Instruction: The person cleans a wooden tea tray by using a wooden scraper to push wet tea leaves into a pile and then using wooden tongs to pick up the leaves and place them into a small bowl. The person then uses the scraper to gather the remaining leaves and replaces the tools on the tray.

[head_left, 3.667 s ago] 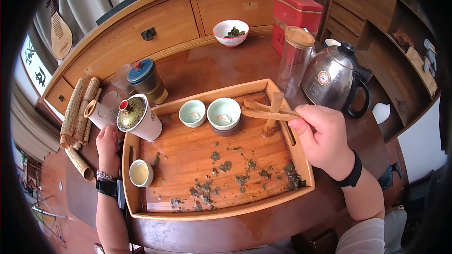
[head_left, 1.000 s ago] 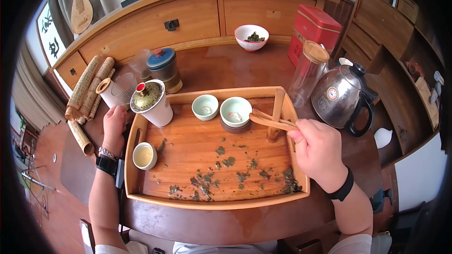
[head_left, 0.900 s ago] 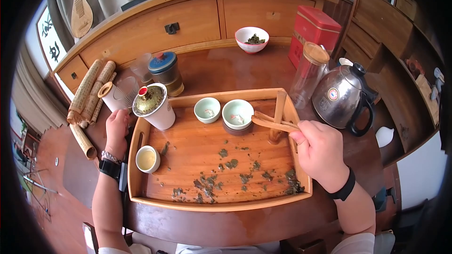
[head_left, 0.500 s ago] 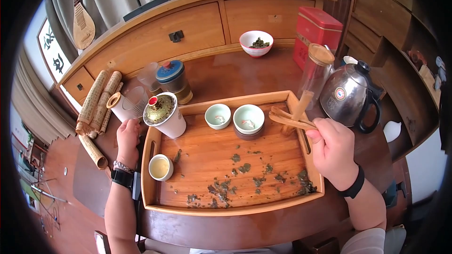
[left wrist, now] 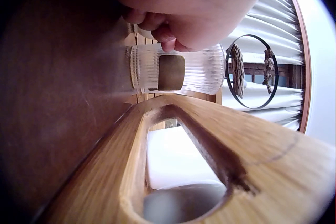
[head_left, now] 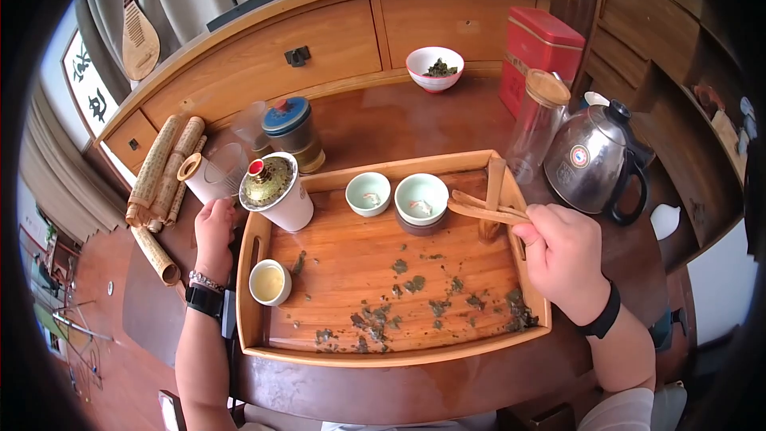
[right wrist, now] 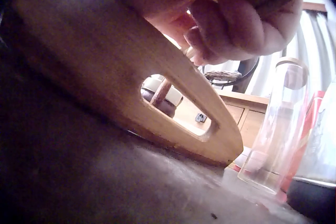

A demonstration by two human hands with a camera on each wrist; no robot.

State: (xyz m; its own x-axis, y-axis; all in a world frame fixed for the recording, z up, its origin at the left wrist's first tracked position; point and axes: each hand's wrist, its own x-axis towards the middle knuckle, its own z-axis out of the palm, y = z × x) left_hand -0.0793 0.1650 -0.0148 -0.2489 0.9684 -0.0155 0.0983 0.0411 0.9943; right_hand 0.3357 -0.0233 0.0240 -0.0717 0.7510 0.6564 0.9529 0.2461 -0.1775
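Note:
My right hand grips wooden tongs over the right end of the wooden tray. Their tips lie close to the rim of a pale green cup set on a dark round base. A second green cup sits just left of it. Behind the tongs a wooden post stands nearly upright. My left hand rests beside the tray's left end, fingers loosely curled and holding nothing. In the left wrist view a ribbed glass shows beyond those fingers.
On the tray are a lidded white cup, a small cup of pale tea and scattered wet leaves. A steel kettle, glass tube and red tin stand right; bamboo scrolls lie left.
Over the last half second the tong tips have shifted slightly left and down toward the green cup, and the wooden post leans less to the right. My left hand stays by the tray.

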